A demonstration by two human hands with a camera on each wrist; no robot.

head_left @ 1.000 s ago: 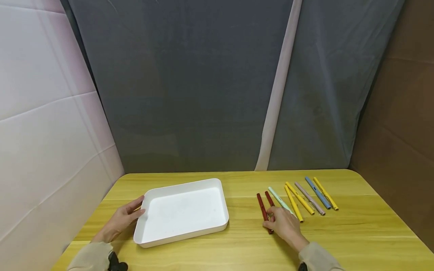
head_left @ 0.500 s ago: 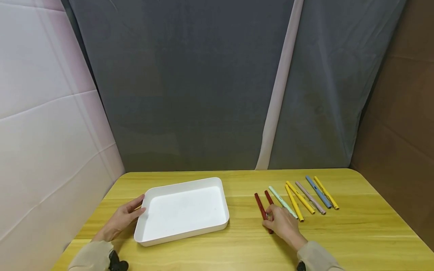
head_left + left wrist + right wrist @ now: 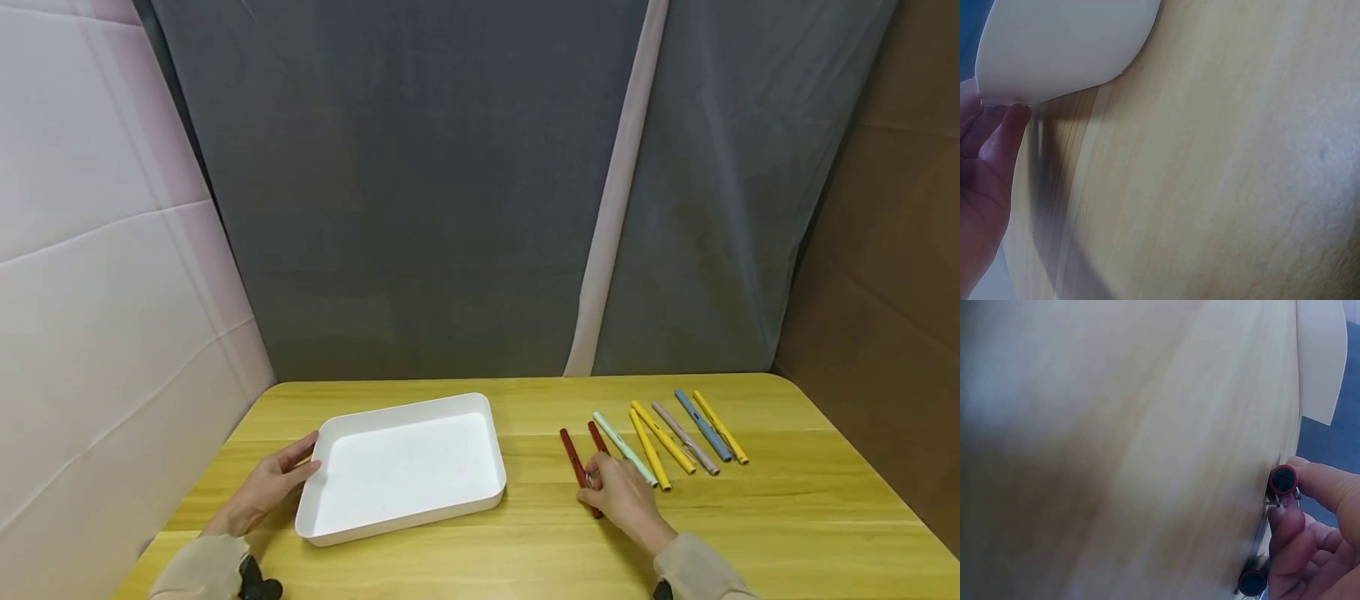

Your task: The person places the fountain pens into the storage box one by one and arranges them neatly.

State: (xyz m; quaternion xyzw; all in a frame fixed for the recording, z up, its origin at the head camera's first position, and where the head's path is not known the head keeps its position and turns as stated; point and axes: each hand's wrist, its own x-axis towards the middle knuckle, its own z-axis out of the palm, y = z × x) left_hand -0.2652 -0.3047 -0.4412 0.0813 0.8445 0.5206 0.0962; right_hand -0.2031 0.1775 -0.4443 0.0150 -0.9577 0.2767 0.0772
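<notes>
My left hand (image 3: 268, 485) rests its fingertips and thumb against the left end of a white rectangular tray (image 3: 405, 471). In the left wrist view, the thumb (image 3: 1010, 131) touches the edge of the tray's wall (image 3: 1066, 47). On the right, my right hand (image 3: 624, 498) pinches a dark red pen (image 3: 572, 454) near its lower end. The right wrist view shows that pen's round end (image 3: 1284, 480) between thumb and finger. A second dark red pen (image 3: 597, 435) lies just right of it, partly hidden by the hand; its end (image 3: 1252, 582) shows below the fingers.
Right of the hand lie a mint pen (image 3: 622, 446), two yellow pens (image 3: 651, 450), a lilac pen (image 3: 684, 437), a blue pen (image 3: 702, 425) and another yellow pen (image 3: 722, 427). All are on the wooden table (image 3: 795, 500). A grey curtain (image 3: 435, 208) hangs behind.
The held dark red pen has shifted slightly left with my right hand, widening the gap to the second red pen at their far ends. My left hand and the tray stay put.
</notes>
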